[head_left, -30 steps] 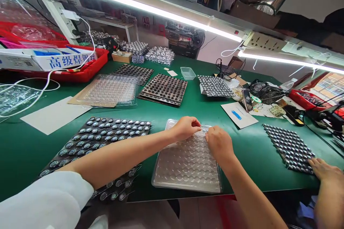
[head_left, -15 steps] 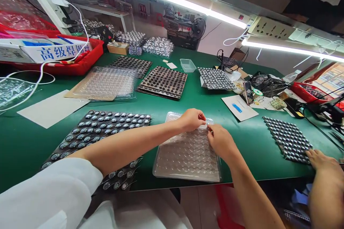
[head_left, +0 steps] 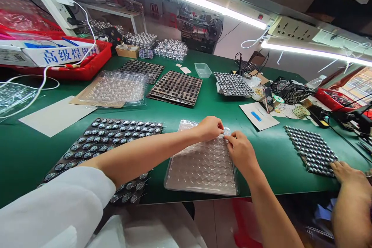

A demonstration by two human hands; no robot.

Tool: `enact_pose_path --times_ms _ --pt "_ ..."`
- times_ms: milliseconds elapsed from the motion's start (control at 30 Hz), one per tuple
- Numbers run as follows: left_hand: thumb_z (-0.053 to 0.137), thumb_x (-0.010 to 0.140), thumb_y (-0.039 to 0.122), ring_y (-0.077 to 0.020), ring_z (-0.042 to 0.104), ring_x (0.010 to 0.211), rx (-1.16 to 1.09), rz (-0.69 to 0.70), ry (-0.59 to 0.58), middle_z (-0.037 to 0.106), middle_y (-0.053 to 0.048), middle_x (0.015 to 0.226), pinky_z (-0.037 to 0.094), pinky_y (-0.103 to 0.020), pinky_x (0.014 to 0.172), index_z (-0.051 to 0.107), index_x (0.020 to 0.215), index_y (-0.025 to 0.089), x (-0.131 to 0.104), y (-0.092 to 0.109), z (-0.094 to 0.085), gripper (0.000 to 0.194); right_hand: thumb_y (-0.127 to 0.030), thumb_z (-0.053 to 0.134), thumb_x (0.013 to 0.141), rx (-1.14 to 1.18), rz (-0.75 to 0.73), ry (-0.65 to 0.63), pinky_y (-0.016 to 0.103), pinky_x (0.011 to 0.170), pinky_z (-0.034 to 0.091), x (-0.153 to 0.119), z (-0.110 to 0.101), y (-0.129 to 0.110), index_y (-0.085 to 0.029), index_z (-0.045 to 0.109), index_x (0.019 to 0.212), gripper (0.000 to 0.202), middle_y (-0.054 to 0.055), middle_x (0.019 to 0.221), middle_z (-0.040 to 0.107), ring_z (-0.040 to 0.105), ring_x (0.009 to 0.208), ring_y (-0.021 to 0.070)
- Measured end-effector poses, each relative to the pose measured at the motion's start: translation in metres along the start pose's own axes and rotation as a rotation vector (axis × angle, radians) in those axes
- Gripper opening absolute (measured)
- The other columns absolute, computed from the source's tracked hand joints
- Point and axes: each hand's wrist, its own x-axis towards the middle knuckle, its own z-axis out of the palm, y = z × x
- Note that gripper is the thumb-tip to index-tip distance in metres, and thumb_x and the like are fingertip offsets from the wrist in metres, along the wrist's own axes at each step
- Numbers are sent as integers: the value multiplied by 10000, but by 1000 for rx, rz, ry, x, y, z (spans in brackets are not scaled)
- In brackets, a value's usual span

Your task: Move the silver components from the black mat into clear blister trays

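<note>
A clear plastic blister tray [head_left: 200, 170] with rows of round pockets lies in front of me, with a pale sheet showing through. At its far right corner my left hand [head_left: 211, 128] is closed in a pinch. Close beside it, my right hand [head_left: 241, 151] has its thumb and index finger brought together at the same corner. A tiny shiny piece shows between the two hands, too small to name. Under my left forearm is a dark board [head_left: 116, 139] holding rows of round silver-and-black parts with thin wire leads.
Another person's hand [head_left: 347, 172] rests by a second filled board [head_left: 312, 151] at right. Farther back are stacked dark hole boards [head_left: 177, 87], empty clear trays [head_left: 116, 87], a small clear box [head_left: 203, 70] and a red basket [head_left: 99, 56]. A printed card [head_left: 258, 116] lies right.
My right hand has shifted slightly, its index finger now reaching toward the left fingertips. My left hand stays at the tray's far right corner. The tray has barely moved.
</note>
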Motion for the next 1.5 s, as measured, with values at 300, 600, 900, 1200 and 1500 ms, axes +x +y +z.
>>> enact_pose_path --times_ms 300,600,900,1200,1500 --pt "597 716 191 -182 632 753 222 32 -60 716 -41 801 453 -235 653 717 793 186 3 4 9 142 -165 430 863 77 20 44 310 792 443 -14 -5 -1 -175 664 1078 318 83 947 573 549 869 191" --pt "638 655 146 -308 638 911 314 -68 -61 690 -170 937 494 -337 755 682 859 135 2 18 14 210 -220 417 879 65 34 115 353 818 457 -23 -18 -1 -166 644 1064 298 96 981 593 568 897 214" --pt "620 767 302 -239 588 1030 127 26 -8 601 -150 1138 488 -290 809 569 1110 153 -44 -1 -41 378 -378 446 872 80 -169 169 384 843 456 -9 -27 -22 -231 602 1084 301 82 1036 614 598 944 243" --pt "585 798 267 -240 541 1066 381 -159 367 665 -99 1074 366 -322 968 683 977 158 -175 -161 -205 232 -356 453 877 294 -360 -183 328 786 483 67 -23 -140 -230 654 982 259 60 969 676 628 886 201" --pt "658 698 362 -162 624 863 101 -218 220 730 9 917 420 -196 750 732 913 261 -179 -223 -209 249 -326 537 862 185 -402 -434 269 790 426 160 63 -283 -214 678 954 202 58 991 690 610 931 175"
